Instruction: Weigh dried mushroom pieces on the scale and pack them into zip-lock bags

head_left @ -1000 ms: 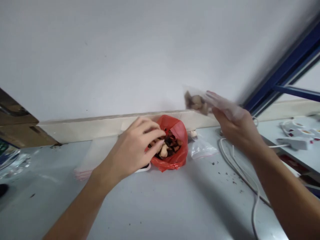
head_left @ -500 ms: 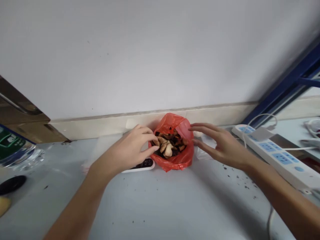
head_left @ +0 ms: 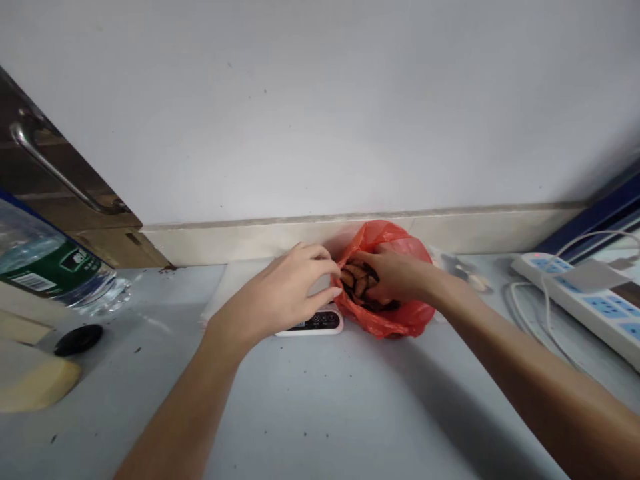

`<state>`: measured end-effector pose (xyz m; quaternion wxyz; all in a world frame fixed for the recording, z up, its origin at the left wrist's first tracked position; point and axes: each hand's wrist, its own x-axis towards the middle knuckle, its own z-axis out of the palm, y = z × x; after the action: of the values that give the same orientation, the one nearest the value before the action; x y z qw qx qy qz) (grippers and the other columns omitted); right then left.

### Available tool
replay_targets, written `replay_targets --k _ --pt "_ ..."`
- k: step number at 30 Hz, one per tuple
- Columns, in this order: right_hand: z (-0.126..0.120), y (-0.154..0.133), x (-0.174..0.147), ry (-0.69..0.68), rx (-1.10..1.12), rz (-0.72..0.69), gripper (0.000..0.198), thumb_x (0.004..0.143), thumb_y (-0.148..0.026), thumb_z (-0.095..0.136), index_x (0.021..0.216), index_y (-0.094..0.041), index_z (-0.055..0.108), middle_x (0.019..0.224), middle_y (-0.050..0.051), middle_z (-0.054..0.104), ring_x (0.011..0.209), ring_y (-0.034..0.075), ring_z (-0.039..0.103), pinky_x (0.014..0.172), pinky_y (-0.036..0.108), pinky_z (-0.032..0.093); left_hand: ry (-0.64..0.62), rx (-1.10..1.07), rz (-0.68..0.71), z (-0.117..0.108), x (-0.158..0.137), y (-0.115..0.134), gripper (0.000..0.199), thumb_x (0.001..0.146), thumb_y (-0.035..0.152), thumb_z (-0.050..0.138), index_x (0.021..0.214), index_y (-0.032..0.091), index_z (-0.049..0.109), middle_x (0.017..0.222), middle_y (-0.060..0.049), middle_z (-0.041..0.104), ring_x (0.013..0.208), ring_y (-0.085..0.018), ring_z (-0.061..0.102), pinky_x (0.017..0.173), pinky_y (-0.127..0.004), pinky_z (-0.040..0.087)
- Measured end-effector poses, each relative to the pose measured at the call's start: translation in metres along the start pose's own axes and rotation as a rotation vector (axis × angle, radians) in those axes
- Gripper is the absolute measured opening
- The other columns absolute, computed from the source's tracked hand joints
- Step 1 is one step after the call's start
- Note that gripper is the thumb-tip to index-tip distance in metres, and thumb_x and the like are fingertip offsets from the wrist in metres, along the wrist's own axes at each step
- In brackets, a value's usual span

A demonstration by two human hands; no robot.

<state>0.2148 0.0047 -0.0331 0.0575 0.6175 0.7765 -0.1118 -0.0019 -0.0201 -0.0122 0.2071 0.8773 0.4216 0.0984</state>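
Note:
A red plastic bag (head_left: 383, 327) stands with its mouth up, holding brown dried slices (head_left: 357, 280) that look like mushrooms. My right hand (head_left: 395, 273) reaches into the bag, forefinger and thumb apart over the slices; its other fingertips are partly hidden. At the bag's left rim is my left hand (head_left: 280, 287), its thumb and forefinger apart with the fingertips by the plastic. Beneath that hand sits a white digital kitchen scale (head_left: 310, 331) with a black button panel, partly covered by the hand.
On the left are a large water bottle (head_left: 55, 260), a black oval object (head_left: 79, 340) and a handled wooden-looking panel (head_left: 65, 173). A white power strip (head_left: 590, 300) with cables lies right. A clear bag (head_left: 463, 272) is behind my right wrist. The wall (head_left: 320, 133) closes the back.
My right hand has moved from the bag's right rim down inside it. My left hand stays by the left rim. The whole view has shifted, showing more of the bottle.

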Motion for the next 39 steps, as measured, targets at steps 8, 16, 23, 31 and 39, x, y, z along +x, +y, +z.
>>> replay_targets --k 8,16,23,31,39 --pt "-0.01 0.009 -0.005 0.041 0.054 0.027 0.015 0.082 -0.012 0.065 0.095 -0.02 0.069 0.103 0.008 0.077 0.093 0.024 0.071 0.072 0.029 0.052 -0.011 -0.019 -0.017 -0.007 -0.004 0.002 0.027 0.101 0.038 0.05 0.112 0.029 0.074 0.133 -0.003 0.064 0.125 -0.026 0.06 0.096 -0.036 0.054" --pt "-0.03 0.021 -0.024 0.057 0.297 0.116 0.017 0.076 -0.033 0.066 0.066 -0.023 0.057 0.067 0.001 0.065 0.065 0.019 0.059 0.056 0.03 0.043 0.007 0.012 0.032 -0.014 -0.009 -0.004 0.031 0.099 0.043 0.051 0.113 0.029 0.075 0.128 -0.003 0.07 0.121 -0.027 0.064 0.104 -0.038 0.051" --pt "-0.049 -0.003 -0.036 0.087 0.494 -0.188 0.027 0.075 -0.044 0.068 0.092 -0.023 0.072 0.088 0.002 0.075 0.08 0.022 0.068 0.068 0.03 0.052 -0.098 0.076 -0.235 -0.043 -0.026 -0.023 0.052 0.095 0.054 0.053 0.14 0.03 0.064 0.141 -0.005 0.068 0.128 -0.028 0.062 0.102 -0.035 0.05" --pt "-0.028 -0.072 0.027 0.022 0.16 -0.398 0.024 0.08 -0.004 0.057 0.09 -0.021 0.072 0.097 0.004 0.076 0.076 0.016 0.066 0.059 0.025 0.043 -0.255 0.123 -0.512 -0.053 -0.036 -0.058 0.064 0.092 0.058 0.053 0.152 0.037 0.051 0.144 -0.007 0.068 0.124 -0.029 0.066 0.099 -0.038 0.05" --pt "-0.031 -0.071 0.017 -0.045 0.137 -0.306 0.034 0.08 -0.009 0.065 0.107 -0.027 0.077 0.109 0.004 0.077 0.08 0.017 0.07 0.059 0.025 0.046 -0.303 0.098 -0.507 -0.046 -0.027 -0.052 0.064 0.091 0.056 0.055 0.152 0.035 0.052 0.149 -0.007 0.064 0.126 -0.03 0.064 0.101 -0.039 0.049"
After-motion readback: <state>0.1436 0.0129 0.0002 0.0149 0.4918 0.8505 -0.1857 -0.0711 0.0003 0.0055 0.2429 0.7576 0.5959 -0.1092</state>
